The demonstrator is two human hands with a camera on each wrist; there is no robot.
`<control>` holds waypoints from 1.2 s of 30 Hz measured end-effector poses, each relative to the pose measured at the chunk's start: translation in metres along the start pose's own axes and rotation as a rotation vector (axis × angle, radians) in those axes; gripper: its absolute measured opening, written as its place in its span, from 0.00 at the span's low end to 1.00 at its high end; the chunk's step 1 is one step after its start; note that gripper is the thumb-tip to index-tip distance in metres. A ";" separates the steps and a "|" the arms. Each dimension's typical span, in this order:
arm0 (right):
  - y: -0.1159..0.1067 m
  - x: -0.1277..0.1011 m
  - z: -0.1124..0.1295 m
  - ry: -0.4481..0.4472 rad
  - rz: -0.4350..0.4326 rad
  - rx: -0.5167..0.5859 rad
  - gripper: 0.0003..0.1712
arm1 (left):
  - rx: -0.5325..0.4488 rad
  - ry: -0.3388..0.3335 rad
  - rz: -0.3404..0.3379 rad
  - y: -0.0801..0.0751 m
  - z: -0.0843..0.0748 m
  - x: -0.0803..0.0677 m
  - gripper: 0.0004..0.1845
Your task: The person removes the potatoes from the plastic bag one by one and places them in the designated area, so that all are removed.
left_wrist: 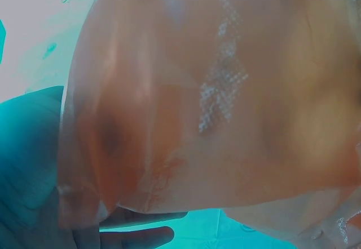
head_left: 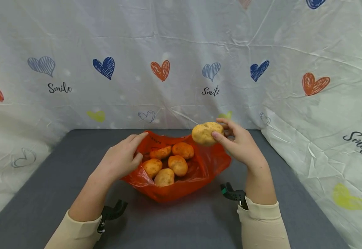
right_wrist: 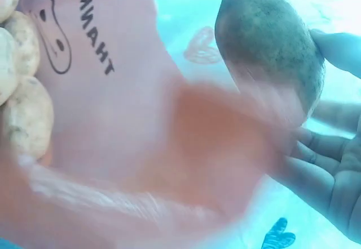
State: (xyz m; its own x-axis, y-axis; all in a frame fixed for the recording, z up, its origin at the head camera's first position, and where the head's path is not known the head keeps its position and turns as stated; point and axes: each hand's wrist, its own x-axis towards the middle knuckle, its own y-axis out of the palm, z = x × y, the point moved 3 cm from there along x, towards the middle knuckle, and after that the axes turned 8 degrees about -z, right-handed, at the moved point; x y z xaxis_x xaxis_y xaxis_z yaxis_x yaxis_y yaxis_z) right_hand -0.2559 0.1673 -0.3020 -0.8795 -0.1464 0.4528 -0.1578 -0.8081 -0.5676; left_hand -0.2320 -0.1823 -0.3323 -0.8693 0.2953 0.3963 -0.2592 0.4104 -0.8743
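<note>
The head view looks forward and down over the grey table (head_left: 44,193) toward the heart-print sheet (head_left: 181,41). The left wrist view sits pressed against the orange bag (left_wrist: 214,102), filling the frame. The right wrist view looks up along the same bag (right_wrist: 130,125), close to the potato (right_wrist: 271,46) also seen from the head.

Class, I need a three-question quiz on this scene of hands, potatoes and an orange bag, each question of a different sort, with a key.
1. True or false: the right hand holds a potato above the orange plastic bag.
2. How many potatoes lie inside the bag in the head view?
3. What does the left hand grip? A) a potato B) the bag's edge C) the grey table

Key
1. True; its fingers curl round the potato.
2. Five.
3. B.
</note>
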 end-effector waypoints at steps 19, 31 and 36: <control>-0.027 0.002 -0.049 0.361 -0.121 0.076 0.44 | 0.013 0.003 -0.018 -0.001 0.000 0.003 0.35; -0.015 0.005 -0.101 0.522 -0.050 -0.008 0.46 | 0.050 -0.065 0.026 -0.009 0.008 -0.001 0.37; -0.010 0.006 -0.104 0.529 -0.050 -0.030 0.45 | 0.057 -0.144 0.033 -0.026 0.024 -0.005 0.37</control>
State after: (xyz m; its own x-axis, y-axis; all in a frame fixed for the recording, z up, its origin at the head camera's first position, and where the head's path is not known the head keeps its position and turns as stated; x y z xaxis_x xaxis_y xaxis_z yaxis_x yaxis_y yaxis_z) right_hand -0.3065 0.2339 -0.3649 -0.9756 0.2060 0.0760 -0.2115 -0.7887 -0.5773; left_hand -0.2316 -0.2151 -0.3184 -0.9279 0.1796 0.3268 -0.2496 0.3521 -0.9021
